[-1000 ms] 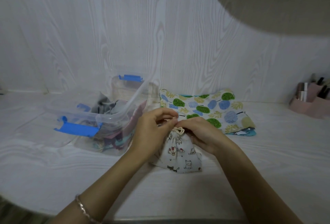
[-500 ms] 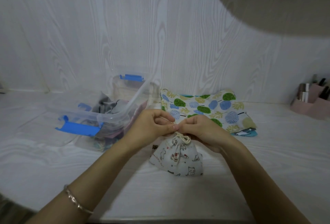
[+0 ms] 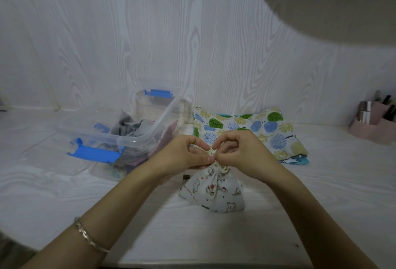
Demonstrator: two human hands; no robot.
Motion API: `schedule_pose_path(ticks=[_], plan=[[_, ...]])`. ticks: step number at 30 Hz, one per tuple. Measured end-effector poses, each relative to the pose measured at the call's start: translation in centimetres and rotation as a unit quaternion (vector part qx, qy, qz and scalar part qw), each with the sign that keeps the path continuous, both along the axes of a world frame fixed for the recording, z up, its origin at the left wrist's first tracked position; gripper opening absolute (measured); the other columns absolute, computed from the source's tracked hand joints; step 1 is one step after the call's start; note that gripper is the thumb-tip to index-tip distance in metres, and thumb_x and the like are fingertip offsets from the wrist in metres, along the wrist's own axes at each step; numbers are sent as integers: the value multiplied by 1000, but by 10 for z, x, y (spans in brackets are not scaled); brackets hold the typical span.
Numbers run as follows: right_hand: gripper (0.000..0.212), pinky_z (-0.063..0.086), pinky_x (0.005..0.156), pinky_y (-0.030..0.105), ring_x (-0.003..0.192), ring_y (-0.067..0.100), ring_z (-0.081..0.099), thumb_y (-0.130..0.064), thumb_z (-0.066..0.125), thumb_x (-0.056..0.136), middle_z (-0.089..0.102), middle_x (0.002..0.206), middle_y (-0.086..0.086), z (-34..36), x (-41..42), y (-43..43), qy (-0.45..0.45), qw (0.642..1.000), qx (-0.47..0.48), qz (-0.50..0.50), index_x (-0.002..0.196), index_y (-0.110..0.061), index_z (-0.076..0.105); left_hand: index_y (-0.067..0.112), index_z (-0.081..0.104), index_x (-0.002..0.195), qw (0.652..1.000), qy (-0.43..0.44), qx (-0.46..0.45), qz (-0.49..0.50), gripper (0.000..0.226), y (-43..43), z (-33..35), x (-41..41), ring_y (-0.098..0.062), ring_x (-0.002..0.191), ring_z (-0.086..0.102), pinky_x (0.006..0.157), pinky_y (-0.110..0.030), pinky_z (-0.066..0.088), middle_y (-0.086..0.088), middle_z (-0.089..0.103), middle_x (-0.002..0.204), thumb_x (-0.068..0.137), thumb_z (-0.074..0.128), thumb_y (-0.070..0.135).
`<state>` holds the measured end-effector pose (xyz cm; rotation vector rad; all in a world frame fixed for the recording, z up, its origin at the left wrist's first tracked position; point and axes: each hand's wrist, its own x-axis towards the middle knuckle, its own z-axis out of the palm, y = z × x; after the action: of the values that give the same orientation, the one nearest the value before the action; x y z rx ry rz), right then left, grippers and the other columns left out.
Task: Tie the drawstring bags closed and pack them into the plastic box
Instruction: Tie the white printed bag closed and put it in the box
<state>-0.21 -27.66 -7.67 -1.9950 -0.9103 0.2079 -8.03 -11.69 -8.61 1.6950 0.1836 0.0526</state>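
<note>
A small white drawstring bag (image 3: 214, 191) printed with cats stands on the white table, its neck gathered by a cream cord. My left hand (image 3: 184, 153) and my right hand (image 3: 240, 153) meet just above the neck, and both pinch the cord between thumb and fingers. Behind them lies a flat bag (image 3: 246, 127) with green and blue tree prints, over another teal bag (image 3: 296, 160). The clear plastic box (image 3: 150, 125) with blue latches sits to the left and holds several cloth bags.
The box's clear lid (image 3: 70, 138) lies left of the box. A pink organiser (image 3: 372, 127) with pens stands at the far right by the wall. A white shelf (image 3: 330, 7) juts out overhead at the upper right. The table's front edge runs close below my forearms.
Both hands have lifted slightly off the bag's neck, working the cord between their fingertips. The bag stands a little taller and more gathered.
</note>
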Motion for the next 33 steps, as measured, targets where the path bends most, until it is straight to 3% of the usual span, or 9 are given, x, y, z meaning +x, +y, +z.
schedule_pose_path(ticks=[4,7,10,13,16,19,23,29,33], plan=[[17,56,63,27,64,19,67,5,73,77,72,73,18,7,4,-6,105,993,44,37,88,-7,67,4,63,98,995,-47,87,-7,26,3,2,-2,-14,73,70,79,-30,59,-7,74,74,76,76,4],[18,57,60,29,64,22,68,8,72,78,71,75,22,5,8,-7,176,981,57,64,90,-2,64,10,62,99,984,-54,168,-26,26,1,5,-3,-7,66,65,73,-28,55,-5,72,76,78,77,8],[19,57,63,29,64,18,67,7,71,79,72,71,12,1,9,-6,132,988,27,76,95,-1,62,15,58,103,980,-51,188,-29,26,0,4,-2,-13,71,64,77,-40,56,-9,72,81,82,74,12],[16,47,59,17,54,4,56,4,70,79,63,59,-8,1,8,-4,50,996,-22,69,92,-6,69,13,59,104,986,-50,157,-24,24,0,2,0,-22,76,67,84,-50,53,-14,72,83,83,72,11],[17,43,56,16,51,2,48,-2,68,78,56,54,-13,1,8,-1,-52,996,-58,48,87,-14,76,11,58,103,987,-59,144,-25,22,0,0,3,-14,69,64,81,-42,55,-7,69,74,85,70,9],[8,41,54,13,48,-1,48,-12,73,80,56,50,-14,2,7,-2,-80,994,-59,51,86,-16,78,11,57,103,986,-72,146,-31,20,-1,0,2,-12,69,63,76,-33,54,-4,67,73,86,68,10],[6,38,51,15,48,0,44,-15,72,80,55,53,-9,1,10,-3,-88,994,-51,48,76,-16,77,14,57,103,983,-83,158,-36,18,0,1,2,-15,72,63,79,-39,55,-6,67,77,88,66,11],[16,40,52,14,51,1,49,-6,65,82,60,57,-7,-11,14,0,94,995,36,13,70,-12,74,24,58,109,957,-92,274,-19,22,-3,3,3,-8,73,62,77,-26,52,0,67,82,89,65,16],[15,49,60,23,63,14,60,-10,64,86,68,69,9,-22,17,4,257,962,84,32,79,0,72,23,66,101,938,-101,331,3,12,-3,4,3,-6,74,63,74,-23,52,5,68,79,90,64,18]])
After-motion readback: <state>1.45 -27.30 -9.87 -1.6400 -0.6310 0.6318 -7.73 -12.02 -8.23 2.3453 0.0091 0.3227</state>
